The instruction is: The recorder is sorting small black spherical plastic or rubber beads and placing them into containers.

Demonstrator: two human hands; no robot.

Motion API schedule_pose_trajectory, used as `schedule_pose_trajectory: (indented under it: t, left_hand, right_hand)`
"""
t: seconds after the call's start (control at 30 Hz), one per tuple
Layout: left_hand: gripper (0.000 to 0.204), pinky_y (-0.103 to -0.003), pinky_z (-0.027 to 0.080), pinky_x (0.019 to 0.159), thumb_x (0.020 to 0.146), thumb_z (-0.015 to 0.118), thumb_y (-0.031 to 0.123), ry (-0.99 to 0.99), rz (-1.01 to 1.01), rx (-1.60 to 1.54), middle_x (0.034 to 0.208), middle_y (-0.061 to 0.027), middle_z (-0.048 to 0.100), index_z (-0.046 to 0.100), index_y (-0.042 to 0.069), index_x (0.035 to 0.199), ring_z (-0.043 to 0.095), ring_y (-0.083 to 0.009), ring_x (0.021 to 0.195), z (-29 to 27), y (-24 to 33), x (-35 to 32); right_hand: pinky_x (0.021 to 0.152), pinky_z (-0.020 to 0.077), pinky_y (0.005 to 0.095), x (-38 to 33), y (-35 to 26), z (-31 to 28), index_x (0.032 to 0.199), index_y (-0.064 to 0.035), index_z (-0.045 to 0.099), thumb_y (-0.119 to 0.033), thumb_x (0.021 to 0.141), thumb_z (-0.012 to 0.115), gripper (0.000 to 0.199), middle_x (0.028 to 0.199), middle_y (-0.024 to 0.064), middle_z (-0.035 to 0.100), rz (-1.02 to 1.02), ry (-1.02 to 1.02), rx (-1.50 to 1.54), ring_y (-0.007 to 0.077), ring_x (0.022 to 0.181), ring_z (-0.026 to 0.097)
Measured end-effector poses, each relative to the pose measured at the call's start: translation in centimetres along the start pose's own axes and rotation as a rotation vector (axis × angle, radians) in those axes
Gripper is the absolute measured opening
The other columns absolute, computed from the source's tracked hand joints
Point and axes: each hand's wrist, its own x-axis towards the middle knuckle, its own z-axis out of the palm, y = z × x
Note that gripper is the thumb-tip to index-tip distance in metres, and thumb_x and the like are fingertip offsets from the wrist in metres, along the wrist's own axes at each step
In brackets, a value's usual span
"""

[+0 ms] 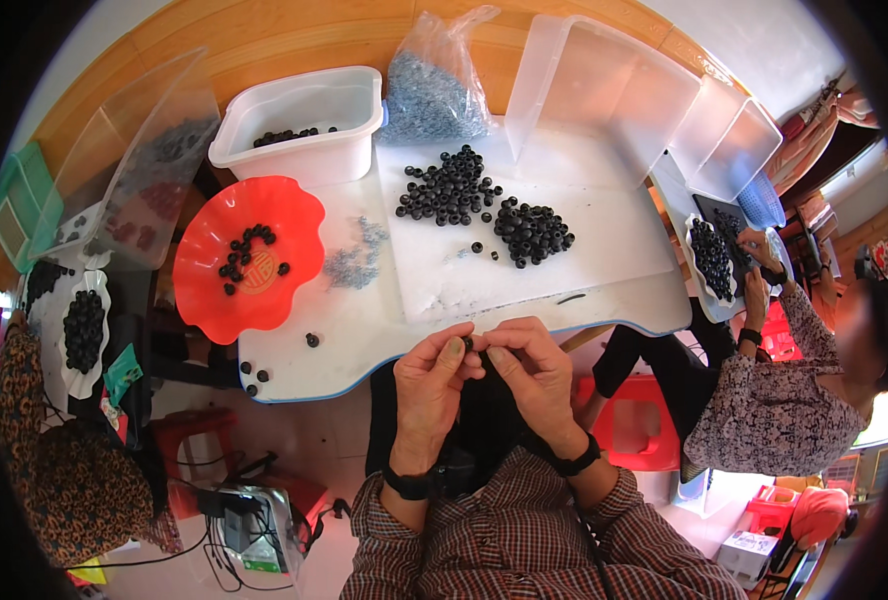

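Observation:
My left hand (430,385) pinches a small black round piece (467,343) between thumb and fingertips, just in front of the table's near edge. My right hand (530,375) is closed in a pinch right beside it, its fingertips meeting those of the left; whether it grips the same piece or something tiny is hidden. Beyond my hands, two heaps of similar black pieces, a farther heap (449,188) and a nearer heap (532,232), lie on a white sheet (574,275). Several more rest in a red scalloped dish (299,215) to the left.
At the back stand a white tub (354,150) with black pieces inside, a clear bag (434,95) of small greyish-blue bits, and a translucent bin (604,90). Loose pieces lie at the table's left corner. A co-worker (784,420) sits right, another person (74,490) left.

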Motion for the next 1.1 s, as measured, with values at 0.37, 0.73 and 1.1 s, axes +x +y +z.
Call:
schedule_pose_trajectory:
  t: [0.37, 0.73, 1.1]
  left_hand:
    - [0.020, -0.024, 0.051, 0.065, 0.094, 0.058, 0.008, 0.157, 0.149, 0.077, 0.091, -0.0114, 0.067, 0.064, -0.004, 0.109, 0.059, -0.0109, 0.069, 0.1, 2.4, 0.2]
    - [0.027, -0.027, 0.056, 0.079, 0.095, 0.059, 0.012, 0.650, 0.704, 0.397, 0.097, -0.0110, 0.067, 0.062, -0.008, 0.112, 0.065, -0.0162, 0.082, -1.8, 11.5, 3.0]
    - [0.034, -0.034, 0.053, 0.094, 0.098, 0.053, 0.013, 0.660, 0.827, 0.354, 0.105, -0.0193, 0.063, 0.053, -0.014, 0.119, 0.064, -0.0226, 0.097, -2.0, 12.0, 4.1]
  right_hand:
    - [0.072, 0.0451, 0.0198, 0.4, 0.4, 0.2, 0.101, -0.0004, 0.067, 0.005, 0.086, 0.062, 0.017, 0.099, 0.0037, 0.056, 0.081, 0.016, -0.004, 0.0076, 0.083, 0.056]
    - [0.061, 0.0463, 0.0227, 2.4, 1.6, -0.5, 0.095, -0.0009, 0.068, 0.003, 0.084, 0.064, 0.013, 0.092, 0.0061, 0.060, 0.028, -0.047, -0.306, 0.0107, 0.069, 0.057]
    - [0.059, 0.0460, 0.0258, 5.2, 3.7, -2.2, 0.095, -0.0001, 0.069, -0.001, 0.085, 0.063, 0.012, 0.086, 0.0099, 0.061, -0.002, 0.056, -0.502, 0.0151, 0.067, 0.058]
